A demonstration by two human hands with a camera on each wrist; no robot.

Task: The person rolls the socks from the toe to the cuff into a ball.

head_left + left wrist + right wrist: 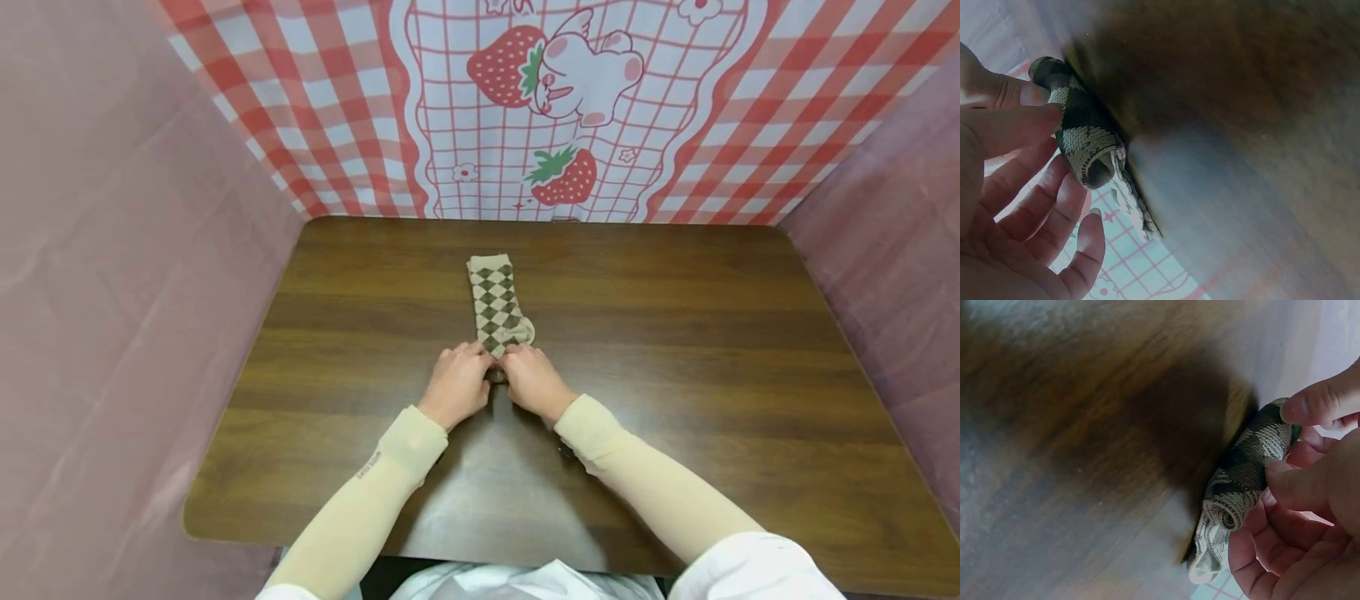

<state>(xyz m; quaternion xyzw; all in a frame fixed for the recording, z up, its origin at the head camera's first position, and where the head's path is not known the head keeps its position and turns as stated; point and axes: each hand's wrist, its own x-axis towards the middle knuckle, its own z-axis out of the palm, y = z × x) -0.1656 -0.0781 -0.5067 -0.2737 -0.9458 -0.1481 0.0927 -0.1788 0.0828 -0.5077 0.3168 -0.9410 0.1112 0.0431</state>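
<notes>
A beige sock [495, 300] with dark green diamonds lies lengthwise on the table, its cuff away from me and its heel bulging to the right. The end nearest me is curled into a small roll, seen close up in the left wrist view as a knitted tube [1088, 140]. My left hand [459, 385] pinches the left side of this roll with thumb and fingers. From the other side my right hand [537, 383] pinches it too, its thumb on top of the rolled sock [1250, 456]. In the head view the hands mostly cover the roll.
The brown wood-grain table [675, 333] has rounded corners. Behind it hangs a red-and-white checked cloth [337, 108] with strawberry pictures. Pink cloth [135, 250] hangs at the left, and more pink cloth [885, 217] at the right.
</notes>
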